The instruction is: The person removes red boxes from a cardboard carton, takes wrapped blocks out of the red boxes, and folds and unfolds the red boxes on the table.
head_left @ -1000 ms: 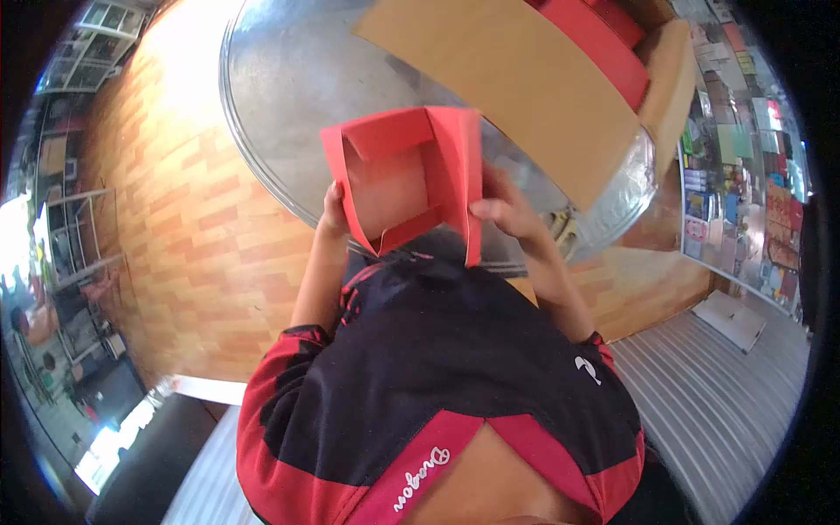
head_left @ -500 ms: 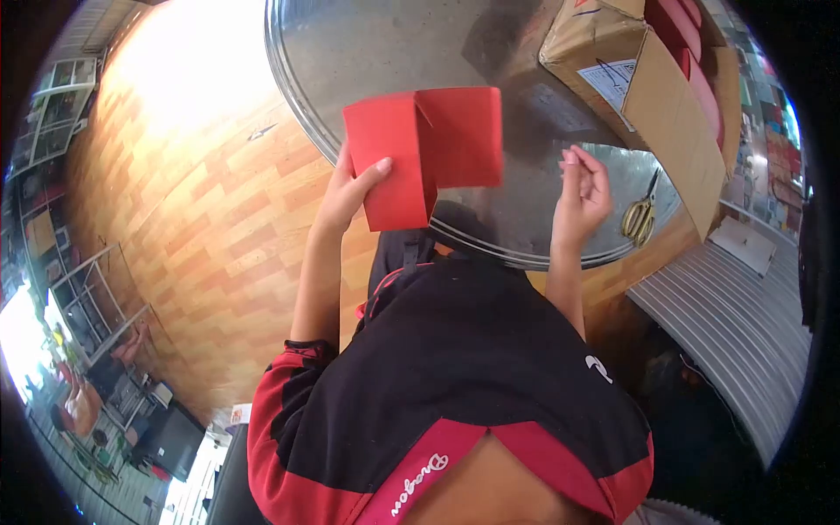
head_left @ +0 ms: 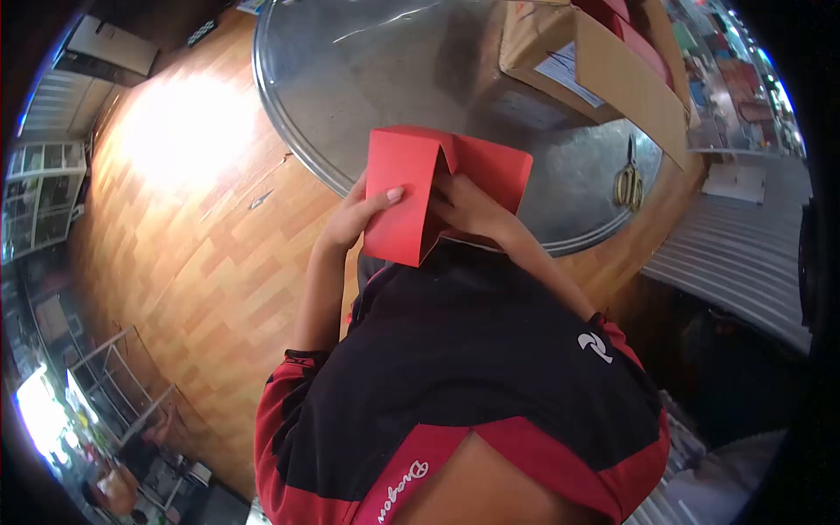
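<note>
Black-and-red top [head_left: 490,367]: nearest, across the lower middle of the view.
Left hand [head_left: 354,214]: curled round the left edge of the red box [head_left: 398,184], thumb flat on its outer panel, other fingers mostly hidden behind; a firm-looking grip.
Right hand [head_left: 468,208]: reaching into the folded card, fingertips hidden by the front panel; whether they pinch anything, I cannot tell.
Red box: between the two hands, raised in front of the body, its wide flap spread out beyond the right hand.
Folding step: seems to be work on the inner panels; the next move likely calls for a steady left grip and careful right fingers, as thin card could crease.
Scissors [head_left: 627,185]: lying near the right rim of the metal table [head_left: 367,79], well apart from both hands.
Cardboard carton [head_left: 534,44]: farther off on the table, red pieces [head_left: 646,48] inside.
</note>
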The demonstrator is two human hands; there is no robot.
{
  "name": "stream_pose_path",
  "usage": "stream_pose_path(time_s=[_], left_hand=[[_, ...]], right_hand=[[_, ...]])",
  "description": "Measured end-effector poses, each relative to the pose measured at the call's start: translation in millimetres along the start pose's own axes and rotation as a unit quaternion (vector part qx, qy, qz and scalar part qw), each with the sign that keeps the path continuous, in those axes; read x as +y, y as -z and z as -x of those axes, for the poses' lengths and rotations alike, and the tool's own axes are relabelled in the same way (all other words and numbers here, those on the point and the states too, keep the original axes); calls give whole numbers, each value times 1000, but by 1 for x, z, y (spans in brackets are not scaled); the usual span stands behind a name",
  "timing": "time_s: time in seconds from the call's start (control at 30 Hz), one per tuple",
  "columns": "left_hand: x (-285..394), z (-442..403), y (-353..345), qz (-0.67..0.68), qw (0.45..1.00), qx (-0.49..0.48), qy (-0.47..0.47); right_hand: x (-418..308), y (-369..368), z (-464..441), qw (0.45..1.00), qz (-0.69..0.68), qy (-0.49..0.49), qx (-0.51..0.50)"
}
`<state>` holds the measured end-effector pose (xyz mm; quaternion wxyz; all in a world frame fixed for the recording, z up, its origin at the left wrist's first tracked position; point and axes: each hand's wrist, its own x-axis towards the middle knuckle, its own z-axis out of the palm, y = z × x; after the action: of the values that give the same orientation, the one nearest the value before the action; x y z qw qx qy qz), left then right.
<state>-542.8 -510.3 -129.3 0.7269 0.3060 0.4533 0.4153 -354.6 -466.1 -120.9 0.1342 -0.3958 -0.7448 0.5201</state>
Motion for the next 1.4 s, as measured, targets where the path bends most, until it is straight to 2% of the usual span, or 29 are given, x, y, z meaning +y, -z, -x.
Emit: stream_pose_path(time_s=[0.07,0.1,0.13,0.17,0.23,0.27,0.3,0.33,0.37,0.43,0.5,0.57,0.6,0.7,0.77,0.8,0.83,0.9,0.93,0.97,1.03,1.1,1.17,1.23,1.3,1.37,1.4], left_hand=[[0,-6,2,36,999,-15,19],[1,-11,3,75,996,-17,35],[-5,-16,9,88,996,-21,22],[-11,-21,15,118,992,-38,10],[-13,-25,15,163,986,-15,6],[-14,-25,14,163,987,-14,4],[-9,-25,9,179,983,37,-18],[-7,-25,6,194,976,88,-38],[-6,-30,10,192,977,89,-38],[0,-45,37,128,970,202,-45],[5,-51,63,158,958,218,-99],[17,-51,64,176,955,172,-163],[23,-48,56,164,959,168,-160],[16,-61,39,220,959,78,-159],[-5,-81,40,247,958,60,-135],[-25,-95,46,210,956,192,-70],[-31,-95,42,121,967,224,-22],[-42,-96,26,-39,926,372,-48],[-46,-92,19,-56,911,385,-135],[-46,-86,14,-57,911,385,-134],[-17,-62,-21,-140,882,355,-276],[18,-28,-60,-140,936,203,-250],[25,-19,-85,-119,964,51,-234],[20,-15,-110,-188,932,11,-310],[23,-18,-120,-184,936,51,-295],[28,-22,-118,-181,938,90,-282],[30,-23,-116,-121,945,92,-290]], right_hand=[[1,4,5,999,-33,14,24],[-2,6,4,996,-26,60,57],[-4,6,6,990,-21,107,86],[-4,9,9,990,-14,108,90],[-13,16,9,992,-2,71,103],[-19,32,15,996,76,-19,41],[-25,42,22,996,76,-17,41],[-29,50,30,992,84,31,88],[-32,60,40,984,89,77,136],[-37,94,69,974,-26,60,218],[-36,108,99,901,-262,180,297],[-11,122,122,897,-243,192,316],[-10,121,126,893,-259,185,319],[15,121,129,920,-315,86,215],[21,118,120,956,-226,58,178],[9,115,115,958,-217,23,188],[11,112,111,957,-219,23,189],[16,106,104,971,-121,-4,206],[7,103,102,968,-126,-6,218],[6,101,100,967,-128,-7,218],[5,97,99,971,-85,-31,222],[-2,90,96,972,-56,-21,227],[-10,80,89,972,-26,-6,234],[-19,67,81,955,95,85,268],[-34,64,86,964,97,56,240],[-39,66,90,950,33,98,295],[-39,65,89,949,32,100,296]])
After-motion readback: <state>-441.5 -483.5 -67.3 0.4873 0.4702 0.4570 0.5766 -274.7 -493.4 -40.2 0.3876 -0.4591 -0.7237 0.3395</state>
